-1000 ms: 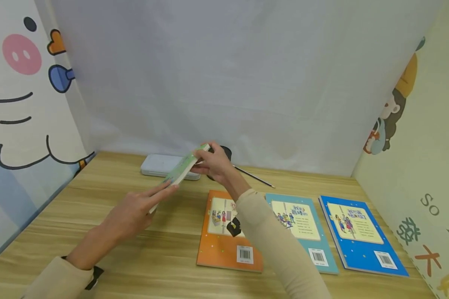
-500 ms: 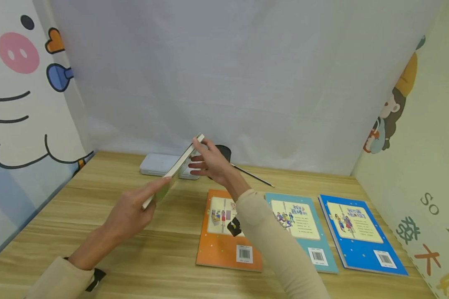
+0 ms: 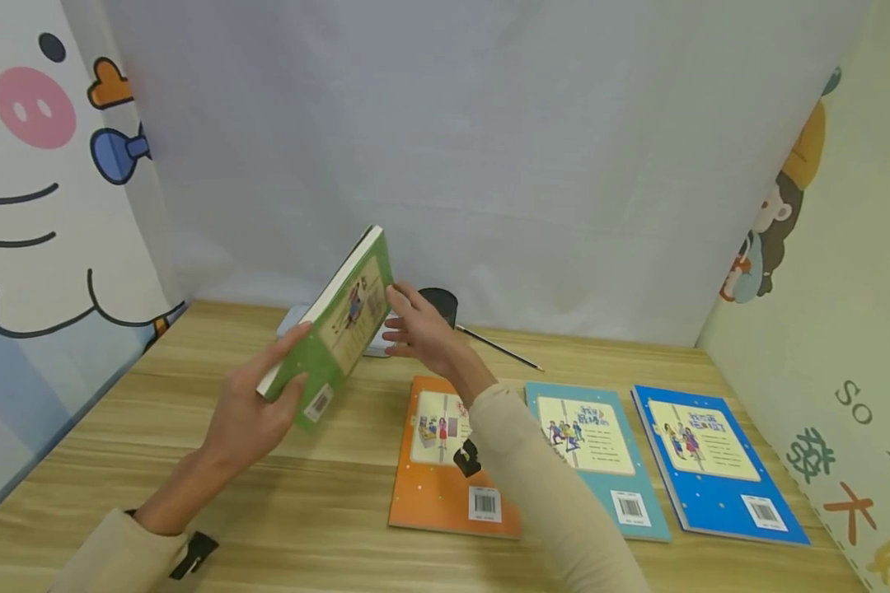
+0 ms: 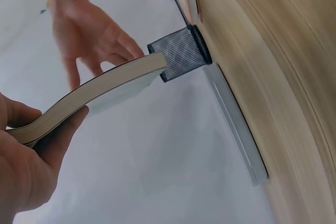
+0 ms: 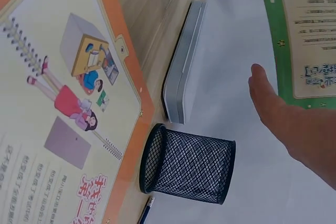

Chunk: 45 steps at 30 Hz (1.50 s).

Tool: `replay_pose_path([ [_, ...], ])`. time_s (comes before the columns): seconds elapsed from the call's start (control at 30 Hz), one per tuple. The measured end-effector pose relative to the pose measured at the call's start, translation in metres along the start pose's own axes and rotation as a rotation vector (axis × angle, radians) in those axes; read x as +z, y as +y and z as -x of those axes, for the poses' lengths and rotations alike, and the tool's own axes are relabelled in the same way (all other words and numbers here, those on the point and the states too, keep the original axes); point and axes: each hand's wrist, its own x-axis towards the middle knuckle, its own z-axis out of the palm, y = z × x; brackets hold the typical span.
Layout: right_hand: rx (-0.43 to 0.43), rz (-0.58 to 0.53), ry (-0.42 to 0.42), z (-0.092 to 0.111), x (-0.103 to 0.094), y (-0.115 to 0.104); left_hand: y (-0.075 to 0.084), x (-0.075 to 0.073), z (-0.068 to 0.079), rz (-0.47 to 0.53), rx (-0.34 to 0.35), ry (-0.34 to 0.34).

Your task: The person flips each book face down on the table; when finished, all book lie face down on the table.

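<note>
My left hand point(image 3: 248, 412) grips a green book point(image 3: 352, 317) by its lower left end, thumb on the near cover. The book is held tilted above the table, with its yellow panel and barcode facing me. In the left wrist view its page edges point(image 4: 105, 80) bow in a curve. At the book's right edge is my right hand point(image 3: 430, 333), fingers extended and spread; whether it touches the book is unclear. Behind the book, a pale case point(image 3: 289, 317) is partly covered. Beyond the right hand stands a black mesh pen holder point(image 5: 191, 166).
An orange book point(image 3: 430, 486), a teal book point(image 3: 589, 432) and a blue book point(image 3: 712, 494) lie in a row on the wooden table point(image 3: 319, 511). My right forearm crosses above the first two. A pencil point(image 3: 500, 347) lies near the pen holder. A grey-white curtain point(image 3: 489, 165) hangs behind.
The green book has risen and turned, from lying slanted between both hands to showing its barcode cover. My right hand's fingers have come off its far end and spread.
</note>
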Motion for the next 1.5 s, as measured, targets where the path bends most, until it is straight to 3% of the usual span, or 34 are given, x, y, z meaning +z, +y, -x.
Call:
replay_pose_path([
  [0.17, -0.023, -0.054, 0.017, 0.0, -0.001, 0.007, 0.005, -0.001, -0.003, 0.063, -0.047, 0.06],
  [0.4, -0.051, -0.158, -0.018, 0.0, -0.002, 0.012, 0.012, -0.003, -0.004, 0.107, -0.144, 0.062],
  [0.93, -0.056, -0.153, 0.024, 0.002, -0.006, 0.018, 0.017, 0.002, -0.006, 0.192, -0.239, 0.059],
  [1.3, -0.02, -0.146, 0.043, 0.003, -0.007, 0.019, 0.012, -0.006, -0.007, 0.144, -0.299, -0.025],
  [1.5, -0.038, -0.139, 0.06, 0.004, -0.008, 0.018, 0.005, -0.019, -0.009, 0.069, -0.307, -0.148],
])
